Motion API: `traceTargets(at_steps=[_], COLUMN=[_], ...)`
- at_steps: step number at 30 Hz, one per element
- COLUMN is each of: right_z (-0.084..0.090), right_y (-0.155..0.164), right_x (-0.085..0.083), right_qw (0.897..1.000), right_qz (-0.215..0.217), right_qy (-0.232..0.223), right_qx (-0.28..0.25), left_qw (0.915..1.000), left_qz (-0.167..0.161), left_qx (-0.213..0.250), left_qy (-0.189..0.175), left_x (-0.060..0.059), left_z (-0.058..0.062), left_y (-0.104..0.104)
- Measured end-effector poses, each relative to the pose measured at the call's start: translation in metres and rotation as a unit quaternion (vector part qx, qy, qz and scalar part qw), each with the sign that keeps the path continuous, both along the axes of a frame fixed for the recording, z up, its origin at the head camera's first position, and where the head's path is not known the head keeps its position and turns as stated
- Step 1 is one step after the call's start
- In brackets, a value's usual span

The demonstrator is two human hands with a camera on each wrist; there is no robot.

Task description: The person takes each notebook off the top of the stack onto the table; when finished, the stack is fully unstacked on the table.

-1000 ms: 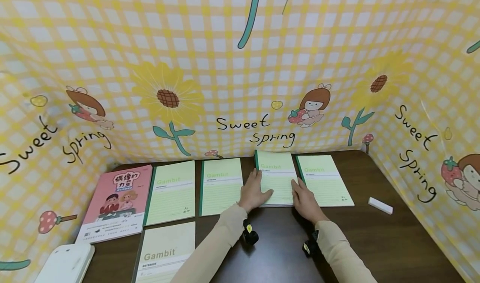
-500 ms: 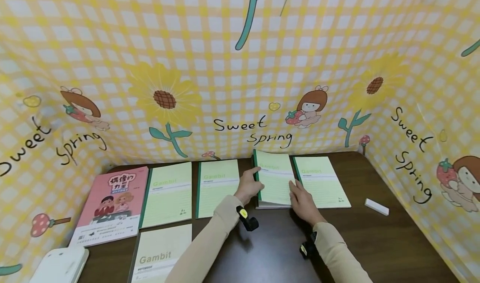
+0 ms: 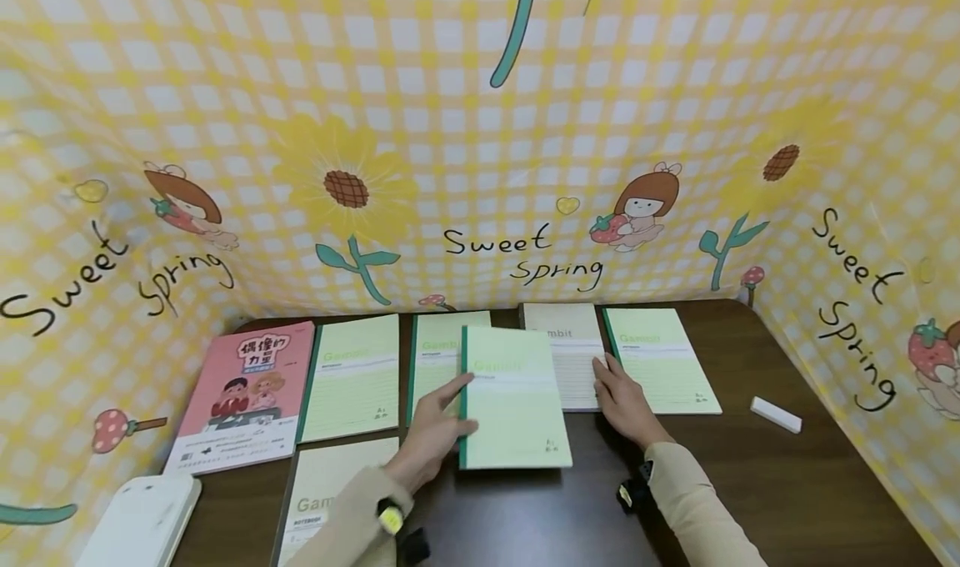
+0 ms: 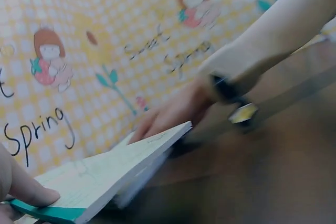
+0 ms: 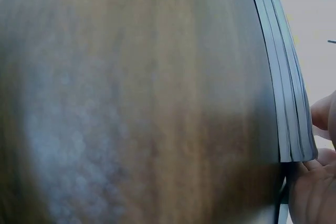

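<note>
Notebook (image 3: 517,417), green-spined, hung above the surface (image 3: 517,525), front of the row. Left hand (image 3: 427,435) pinched its spine edge; right hand (image 3: 628,402), fingers loosely extended, touched the grey-topped stack (image 3: 572,375). Step, as judged: taking one notebook off the stack. Next move likely called for a steady, level set-down.

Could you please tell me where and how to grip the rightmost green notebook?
I'd probably pinch the green notebook by its right edge, coming from the right: it lies flat, table shows along that side, and the right hand and notebook stack crowd its left.
</note>
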State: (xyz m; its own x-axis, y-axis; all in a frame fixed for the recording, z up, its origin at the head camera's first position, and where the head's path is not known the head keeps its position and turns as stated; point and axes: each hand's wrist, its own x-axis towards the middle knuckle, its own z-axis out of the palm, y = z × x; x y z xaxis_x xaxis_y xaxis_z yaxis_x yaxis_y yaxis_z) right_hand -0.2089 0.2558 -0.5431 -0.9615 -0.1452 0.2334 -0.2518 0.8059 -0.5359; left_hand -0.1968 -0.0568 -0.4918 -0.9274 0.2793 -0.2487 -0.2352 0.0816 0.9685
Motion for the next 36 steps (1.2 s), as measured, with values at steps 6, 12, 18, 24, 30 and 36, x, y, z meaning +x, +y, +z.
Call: traceTargets(at_steps=[6, 12, 18, 24, 30, 36], right_z=[0.003, 0.005, 0.006, 0.003, 0.001, 0.003], right_y=[0.006, 0.012, 0.01, 0.003, -0.001, -0.001], right_x=[-0.001, -0.001, -0.001, 0.0, 0.002, 0.002], right_qw=[1.0, 1.0, 1.0, 0.999, 0.999, 0.999], right_qz=[-0.001, 0.004, 0.009, 0.009, 0.018, 0.016], right_qy=[0.008, -0.005, -0.018, -0.034, -0.042, -0.041], right_qx=[0.009, 0.013, -0.001, -0.006, -0.017, -0.021], left_qw=[0.9978, 0.9961, 0.9996, 0.9618, 0.9104, 0.8846], left_qz=[0.001, -0.005, 0.001, -0.022, -0.045, -0.043], left_qx=[0.042, 0.066, 0.0, -0.246, -0.362, -0.41], left_qy=[-0.051, -0.059, -0.03, 0.118, 0.195, 0.218], left_x=[0.065, 0.103, 0.115, 0.121, 0.123, 0.124], left_z=[-0.001, -0.011, -0.02, -0.02, -0.017, -0.018], left_y=[-0.037, -0.049, -0.055, -0.055, -0.052, -0.046])
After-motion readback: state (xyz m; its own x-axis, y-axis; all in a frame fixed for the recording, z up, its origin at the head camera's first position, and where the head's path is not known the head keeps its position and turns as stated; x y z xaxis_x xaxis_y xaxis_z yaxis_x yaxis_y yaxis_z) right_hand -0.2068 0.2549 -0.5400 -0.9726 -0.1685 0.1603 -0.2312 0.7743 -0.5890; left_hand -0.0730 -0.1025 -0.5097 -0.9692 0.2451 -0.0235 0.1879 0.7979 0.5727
